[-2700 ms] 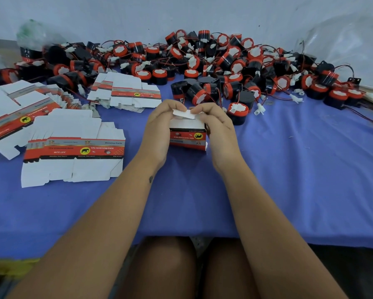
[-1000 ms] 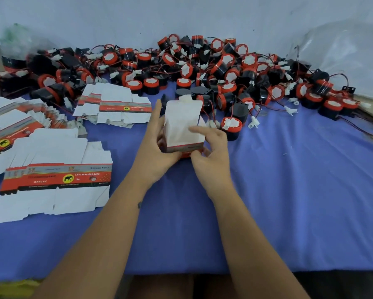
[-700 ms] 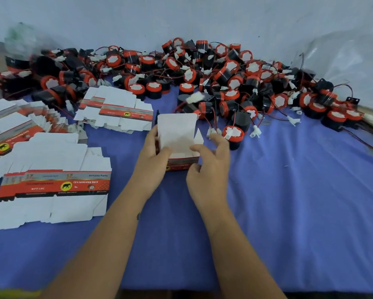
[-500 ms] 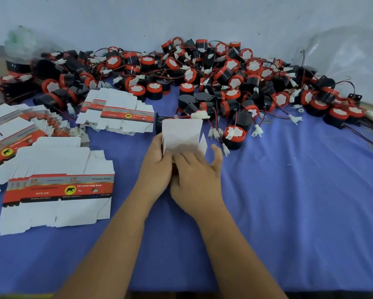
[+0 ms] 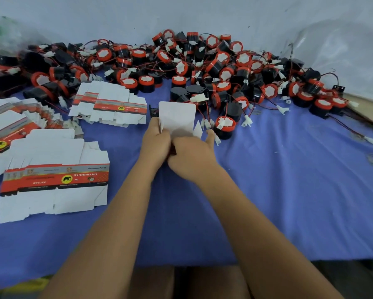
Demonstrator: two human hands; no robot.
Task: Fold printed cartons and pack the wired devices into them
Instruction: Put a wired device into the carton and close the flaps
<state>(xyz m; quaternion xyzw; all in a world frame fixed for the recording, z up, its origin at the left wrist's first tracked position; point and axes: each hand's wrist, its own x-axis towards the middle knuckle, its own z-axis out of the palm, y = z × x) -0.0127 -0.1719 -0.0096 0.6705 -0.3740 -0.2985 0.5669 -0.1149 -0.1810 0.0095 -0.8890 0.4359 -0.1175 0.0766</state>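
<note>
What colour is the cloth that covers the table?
The cloth is plain blue-purple, without pattern; the head view, the only one, shows it.

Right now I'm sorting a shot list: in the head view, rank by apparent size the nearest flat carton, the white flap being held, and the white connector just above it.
1. Nearest flat carton
2. White flap
3. White connector

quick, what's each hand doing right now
Left hand: grips the left side of the half-folded carton.
Right hand: fingers curled onto the carton's lower part, holding it.
</note>
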